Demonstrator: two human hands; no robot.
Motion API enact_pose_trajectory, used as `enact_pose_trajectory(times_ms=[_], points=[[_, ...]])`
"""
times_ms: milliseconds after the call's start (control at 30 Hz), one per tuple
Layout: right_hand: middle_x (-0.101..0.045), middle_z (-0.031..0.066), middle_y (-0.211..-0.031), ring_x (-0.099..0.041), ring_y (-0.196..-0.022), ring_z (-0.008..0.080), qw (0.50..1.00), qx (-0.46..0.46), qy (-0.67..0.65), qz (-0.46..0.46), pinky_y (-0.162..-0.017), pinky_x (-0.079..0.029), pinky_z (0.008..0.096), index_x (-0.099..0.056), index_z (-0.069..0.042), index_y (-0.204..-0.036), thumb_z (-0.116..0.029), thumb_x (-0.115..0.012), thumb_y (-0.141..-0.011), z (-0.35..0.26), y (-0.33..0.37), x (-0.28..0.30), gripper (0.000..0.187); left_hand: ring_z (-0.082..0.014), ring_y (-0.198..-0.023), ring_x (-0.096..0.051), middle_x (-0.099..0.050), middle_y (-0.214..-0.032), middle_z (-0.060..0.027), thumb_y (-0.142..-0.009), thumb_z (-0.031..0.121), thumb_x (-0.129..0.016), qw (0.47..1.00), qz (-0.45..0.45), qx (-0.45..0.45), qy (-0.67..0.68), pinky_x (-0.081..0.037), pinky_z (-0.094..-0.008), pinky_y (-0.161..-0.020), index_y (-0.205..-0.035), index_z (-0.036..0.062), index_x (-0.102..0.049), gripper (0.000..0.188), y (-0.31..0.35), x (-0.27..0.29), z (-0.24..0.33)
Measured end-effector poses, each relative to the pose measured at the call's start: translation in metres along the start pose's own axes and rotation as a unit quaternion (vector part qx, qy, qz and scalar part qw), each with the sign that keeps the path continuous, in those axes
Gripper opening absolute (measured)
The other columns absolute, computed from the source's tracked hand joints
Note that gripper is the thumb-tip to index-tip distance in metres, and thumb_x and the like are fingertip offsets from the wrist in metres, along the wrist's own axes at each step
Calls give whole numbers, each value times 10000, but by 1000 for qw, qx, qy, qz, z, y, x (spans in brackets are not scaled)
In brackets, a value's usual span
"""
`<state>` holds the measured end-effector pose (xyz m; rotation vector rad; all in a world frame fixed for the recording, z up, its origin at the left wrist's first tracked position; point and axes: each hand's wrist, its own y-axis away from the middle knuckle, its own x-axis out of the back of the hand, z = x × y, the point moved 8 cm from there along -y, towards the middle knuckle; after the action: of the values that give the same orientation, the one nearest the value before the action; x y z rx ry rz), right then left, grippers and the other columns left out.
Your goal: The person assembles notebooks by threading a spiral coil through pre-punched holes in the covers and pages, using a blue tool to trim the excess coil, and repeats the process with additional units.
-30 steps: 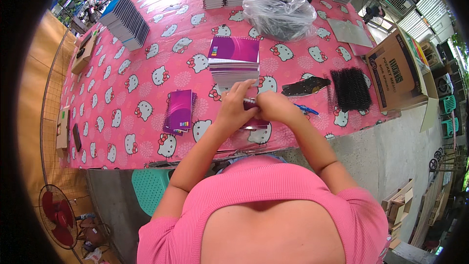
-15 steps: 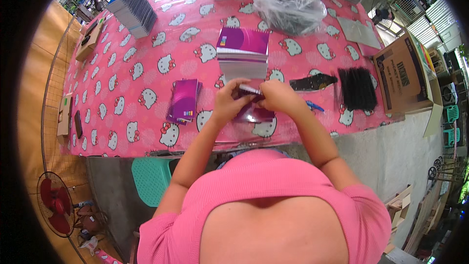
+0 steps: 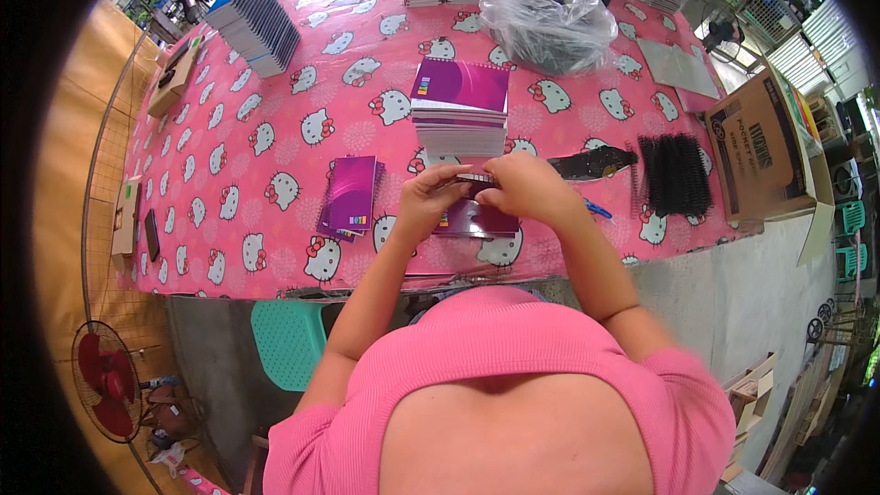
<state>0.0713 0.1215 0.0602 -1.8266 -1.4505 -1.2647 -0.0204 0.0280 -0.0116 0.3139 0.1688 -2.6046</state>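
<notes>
In front of me a purple-covered notebook point(image 3: 478, 223) lies at the near side of the table, its far edge between my two hands. My left hand point(image 3: 431, 202) pinches the far left part of that edge, thumb and fingers closed. My right hand point(image 3: 526, 187) is closed at the right part, its fingertips partly hidden. A small dark strip shows between the hands, too small to make out. Just beyond them rises a stack of purple notebooks point(image 3: 460, 84). To the left lie a few more purple spiral notebooks point(image 3: 352, 192), slightly fanned.
Right of my hands lie a blue-handled tool point(image 3: 598, 209), a black flat piece point(image 3: 594, 163) and a pile of black binding coils point(image 3: 676, 174). A cardboard box point(image 3: 765, 151) stands at the right edge. Farther back are a clear plastic bag point(image 3: 550, 23) and a tall notebook stack point(image 3: 254, 23).
Both hands stay at the notebook's far edge, the fingers shifting slightly. More of its purple cover shows now. The whole view has moved a little, so the table sits lower.
</notes>
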Motion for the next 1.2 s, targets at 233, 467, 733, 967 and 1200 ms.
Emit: enact_pose_trajectory(times_ms=[233,467,733,967,1200], points=[[-671,187,-846,-651,-834,359,998,18,46,-50,-736,-523,441,-679,0,-818,-296,-735,-729,-13,-4,-9,314,-101,-890,-628,-673,-1000,-62,-803,-67,-664,996,28,-20,-80,-509,-228,-795,-1102,15,-669,309,7,8,2],[-650,184,-1016,-628,-931,347,948,58,-151,275,-815,-496,405,-616,-9,-1074,-271,-698,-798,-1,49,42,389,-97,-887,-619,-670,-999,-68,-810,-81,-652,999,37,8,-24,-511,-229,-789,-1063,-12,-666,262,9,9,-1],[-563,206,-1146,-528,-1081,348,912,-120,214,329,-905,-420,403,-521,-4,-1205,-290,-678,-819,105,126,-50,506,-100,-879,-609,-649,-987,-82,-782,-78,-695,997,6,-29,72,-512,-218,-778,-957,0,-607,211,-4,-19,13],[-565,186,-1079,-528,-1034,343,928,-200,-108,294,-895,-415,411,-525,-14,-1189,-258,-648,-842,124,158,-35,441,-142,-888,-626,-651,-949,-108,-763,-71,-719,982,22,-177,-63,-519,-253,-783,-874,-18,-612,163,3,-53,76],[-574,161,-1058,-537,-999,333,938,17,-138,319,-855,-429,391,-552,-4,-1134,-230,-671,-827,-15,136,43,399,-156,-896,-628,-651,-944,-127,-742,-107,-715,956,15,-219,-197,-508,-268,-793,-859,-23,-617,174,22,-74,90]])
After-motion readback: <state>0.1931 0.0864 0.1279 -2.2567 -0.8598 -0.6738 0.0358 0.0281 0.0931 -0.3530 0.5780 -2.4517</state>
